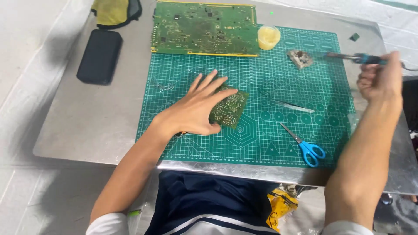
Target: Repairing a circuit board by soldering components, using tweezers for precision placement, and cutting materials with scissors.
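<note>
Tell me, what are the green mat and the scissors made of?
The green mat looks like soft matte plastic or rubber, flat with printed grid lines. The scissors seem to have shiny metal blades and glossy blue plastic handles.

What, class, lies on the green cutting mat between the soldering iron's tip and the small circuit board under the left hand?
Only metal tweezers lie near that line; the soldering iron, held raised in the right hand, could pass above them to the small green circuit board.

The flat left hand [193, 111] hides much of the small green circuit board [230, 109], the yellow cloth [111, 11] is cut off by the top edge, and the blue-handled soldering iron [357, 57] is motion-blurred.
</note>
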